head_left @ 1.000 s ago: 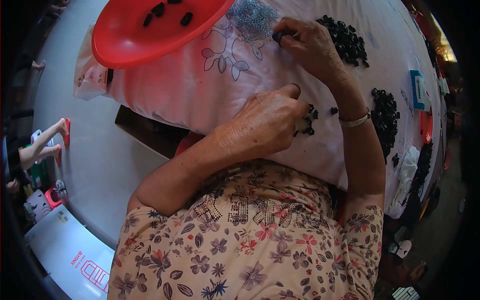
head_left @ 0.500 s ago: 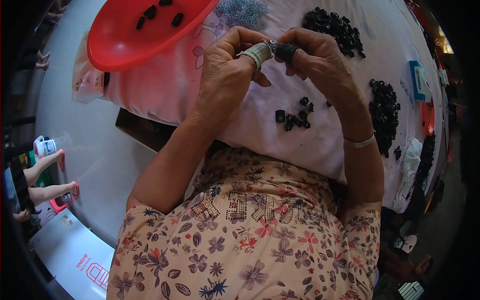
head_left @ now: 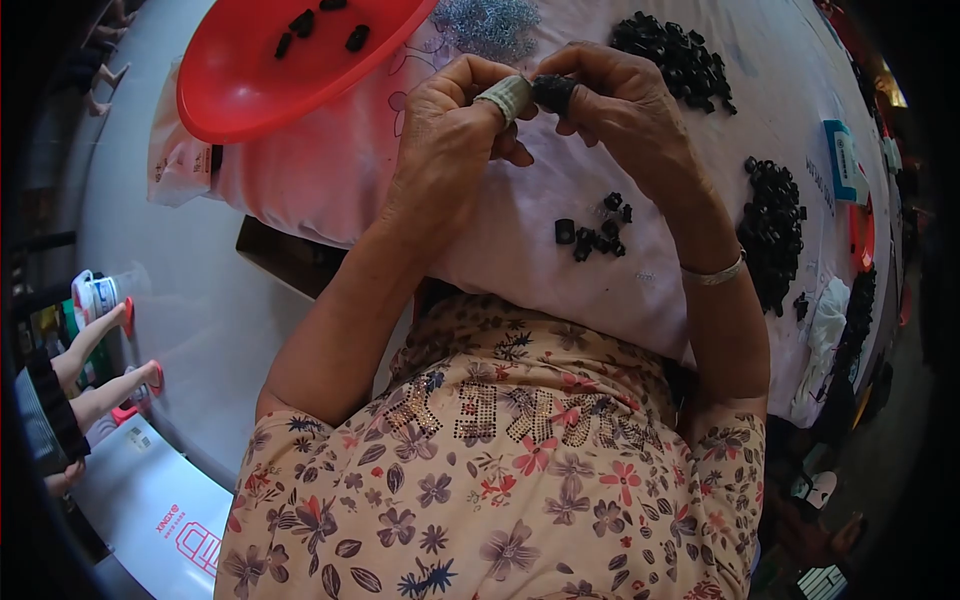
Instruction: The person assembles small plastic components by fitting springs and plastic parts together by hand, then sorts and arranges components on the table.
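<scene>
Fingers [head_left: 592,108] of the right hand [head_left: 640,115] are pinching a black piece [head_left: 553,93] beside the red basin [head_left: 240,105]. It is pointing toward the curled left hand [head_left: 440,150], whose hold is unclear.

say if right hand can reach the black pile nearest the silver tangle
Probably yes: the black pile lies beside the right hand, nothing seen between, though its fingertips seem busy with a dark piece.

Pale cloth [head_left: 500,235] carries blk pcs [head_left: 772,230] in piles, silvery bits [head_left: 490,28] — plus red bowl [head_left: 240,110], blue-wht box [head_left: 846,162].
</scene>
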`<state>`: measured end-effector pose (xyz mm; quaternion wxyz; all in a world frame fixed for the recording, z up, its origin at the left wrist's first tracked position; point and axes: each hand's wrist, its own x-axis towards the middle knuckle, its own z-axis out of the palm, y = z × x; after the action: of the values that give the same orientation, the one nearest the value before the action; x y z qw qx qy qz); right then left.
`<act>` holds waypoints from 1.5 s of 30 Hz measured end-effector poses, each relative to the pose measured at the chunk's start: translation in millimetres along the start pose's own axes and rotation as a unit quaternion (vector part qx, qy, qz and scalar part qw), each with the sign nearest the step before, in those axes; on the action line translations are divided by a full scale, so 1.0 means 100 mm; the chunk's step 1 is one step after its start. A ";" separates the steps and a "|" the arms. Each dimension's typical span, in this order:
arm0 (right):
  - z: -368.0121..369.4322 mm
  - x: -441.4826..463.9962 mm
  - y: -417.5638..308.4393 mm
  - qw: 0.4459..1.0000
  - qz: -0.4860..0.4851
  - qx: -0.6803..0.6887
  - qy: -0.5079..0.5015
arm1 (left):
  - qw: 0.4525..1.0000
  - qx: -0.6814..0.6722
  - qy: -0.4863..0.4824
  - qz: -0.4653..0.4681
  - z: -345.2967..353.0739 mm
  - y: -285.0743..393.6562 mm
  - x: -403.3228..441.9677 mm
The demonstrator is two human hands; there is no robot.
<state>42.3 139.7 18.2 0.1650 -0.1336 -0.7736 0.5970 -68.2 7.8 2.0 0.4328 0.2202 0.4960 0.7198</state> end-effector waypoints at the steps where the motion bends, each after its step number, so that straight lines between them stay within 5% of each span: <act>1: 0.02 0.00 0.00 1.000 -0.001 -0.001 -0.001 | 1.000 0.000 0.001 0.001 -0.01 0.02 0.00; 4: 0.07 -0.04 -0.02 0.999 -0.005 -0.026 0.025 | 1.000 -0.007 -0.004 -0.008 -0.02 0.00 0.00; 6: 0.12 -0.05 -0.09 0.960 -0.086 -0.259 0.067 | 1.000 -0.015 -0.007 -0.011 -0.04 -0.03 0.01; 9: 0.14 -0.03 -0.09 0.938 -0.166 -0.288 0.098 | 1.000 -0.018 -0.004 -0.002 -0.04 -0.05 0.03; 21: 0.05 -0.05 -0.02 0.997 0.018 0.061 0.032 | 0.999 0.014 -0.040 -0.013 -0.03 0.00 0.00; 40: 0.11 -0.08 -0.03 0.993 0.008 0.102 0.059 | 0.996 -0.068 -0.056 -0.009 -0.02 0.05 -0.01; 45: 0.17 -0.09 -0.12 0.994 -0.065 -0.020 0.088 | 0.994 -0.093 -0.059 -0.019 -0.03 0.05 0.00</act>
<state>43.4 117.8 24.7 0.2679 -0.1383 -0.7749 0.5555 -72.0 5.4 5.6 0.4936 0.2116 0.4047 0.7401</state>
